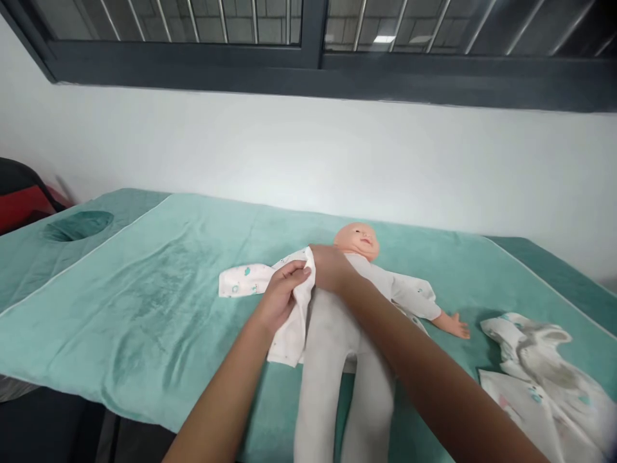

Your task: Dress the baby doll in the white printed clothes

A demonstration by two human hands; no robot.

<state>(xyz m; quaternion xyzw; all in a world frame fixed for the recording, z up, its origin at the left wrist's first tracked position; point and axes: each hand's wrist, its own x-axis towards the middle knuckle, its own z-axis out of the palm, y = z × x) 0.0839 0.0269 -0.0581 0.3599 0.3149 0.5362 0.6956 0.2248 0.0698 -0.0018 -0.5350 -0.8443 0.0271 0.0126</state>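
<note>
A baby doll point(357, 242) lies on its back, its head toward the wall, dressed in white leggings point(324, 360). A white printed baby shirt point(285, 344) is partly on it. One sleeve covers part of the doll's outstretched arm point(453, 325) on the right of the picture, while the other sleeve point(243, 281) lies flat on the left. My left hand point(283, 292) pinches the shirt's edge between thumb and fingers. Beside it my right hand point(330, 267) reaches to the shirt by the doll's shoulder, its fingers hidden behind the cloth and the hand itself.
A green plush cover point(144, 289) spreads over the bed, with a round hollow point(80, 225) at the far left. Crumpled white printed clothes point(544, 379) lie at the right. Behind stands a white wall point(270, 148) under a dark-framed window point(308, 71). A red and black object point(24, 199) is at the left edge.
</note>
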